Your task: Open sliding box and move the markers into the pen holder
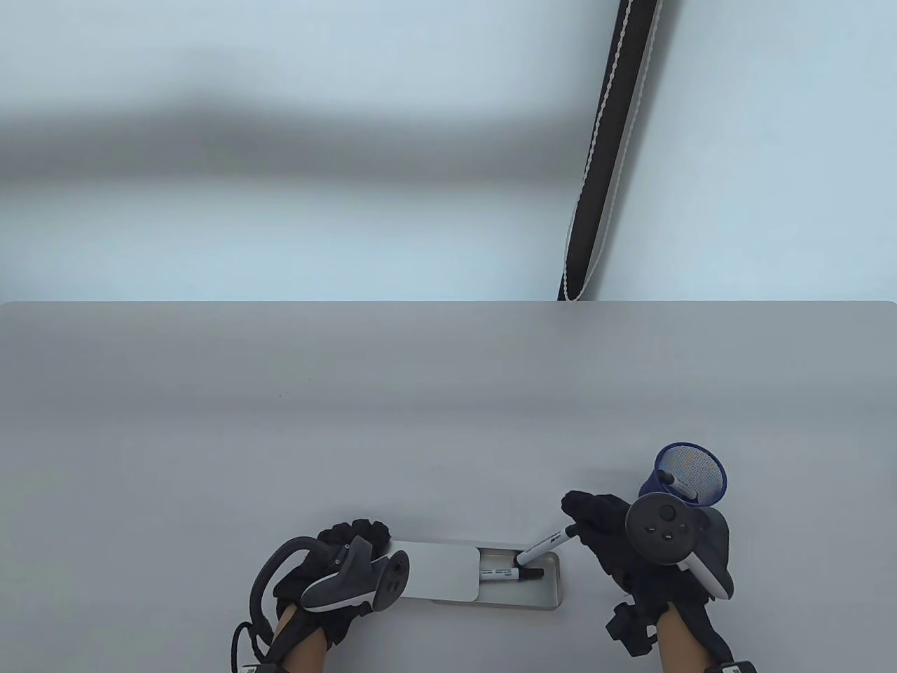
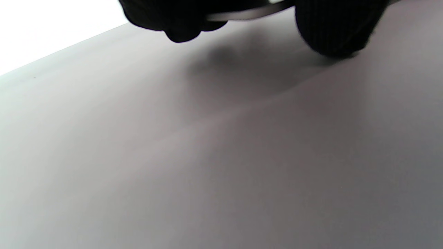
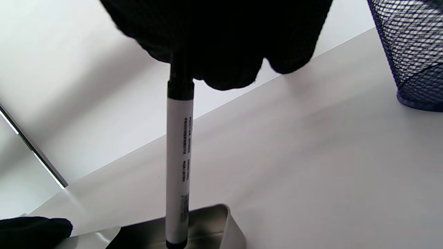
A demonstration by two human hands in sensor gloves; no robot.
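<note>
At the table's near edge (image 1: 140, 420), sliding box (image 1: 539, 596) already open, lid (image 1: 438, 571) drawn leftward and held by the left hand (image 1: 329, 561), fingers curled on its end. Right hand (image 1: 617, 540) pinching one marker (image 1: 546, 545) by its top, lower tip still over the tray, another marker (image 1: 508, 574) lying inside. One marker (image 1: 678, 484) already standing in the blue mesh pen holder (image 1: 690, 473) just beyond the right hand; judged roughly a third done, the held one and the last left to move.
</note>
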